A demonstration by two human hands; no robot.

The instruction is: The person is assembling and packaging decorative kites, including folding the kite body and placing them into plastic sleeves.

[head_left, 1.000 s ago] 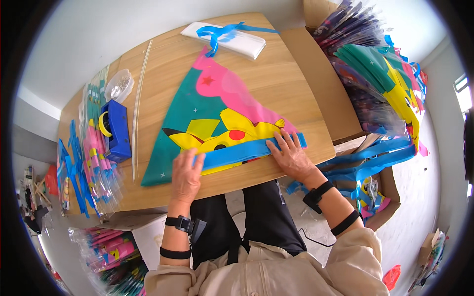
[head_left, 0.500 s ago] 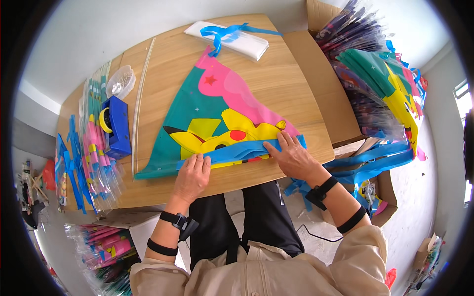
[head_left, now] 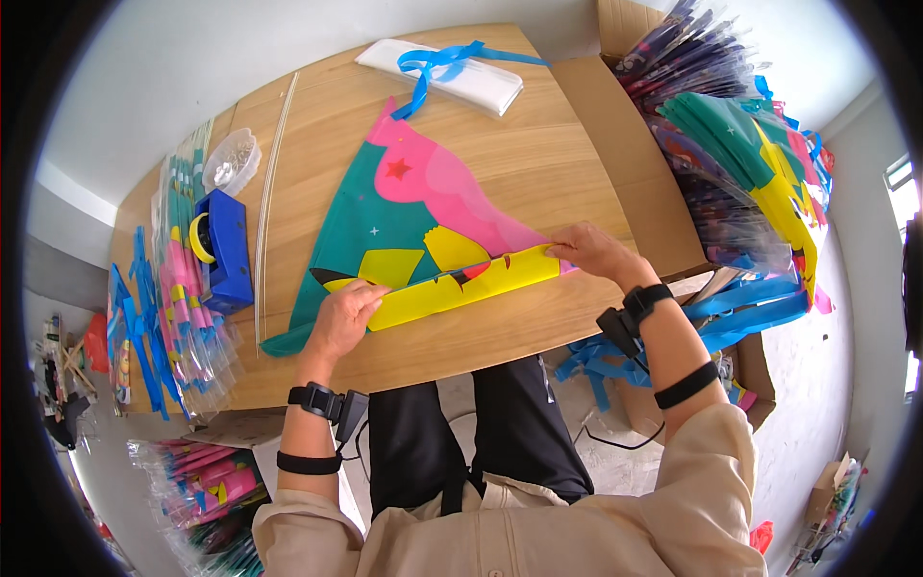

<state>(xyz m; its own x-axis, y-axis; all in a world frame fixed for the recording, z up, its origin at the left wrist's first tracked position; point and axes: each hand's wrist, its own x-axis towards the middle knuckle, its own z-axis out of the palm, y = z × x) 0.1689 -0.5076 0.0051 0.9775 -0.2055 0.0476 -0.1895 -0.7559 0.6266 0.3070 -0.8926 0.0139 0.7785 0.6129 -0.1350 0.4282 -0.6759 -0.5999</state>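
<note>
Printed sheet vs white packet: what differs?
The printed sheet is mainly pink, green and yellow; the white packet looks plain. The sheet is roughly triangular, the packet oblong. The sheet's near edge looks folded; the packet lies partly under blue ribbon. Both rest on the table.

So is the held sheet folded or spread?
Partly folded: the sheet has its near edge turned over between left hand and right hand; the far part lies spread.

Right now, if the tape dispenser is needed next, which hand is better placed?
Likely the left hand: it is nearer the dispenser, which stands left of the sheet. The right hand is farther, at the sheet's right end. Both pinch the sheet, so the left would have to let go first.
</note>
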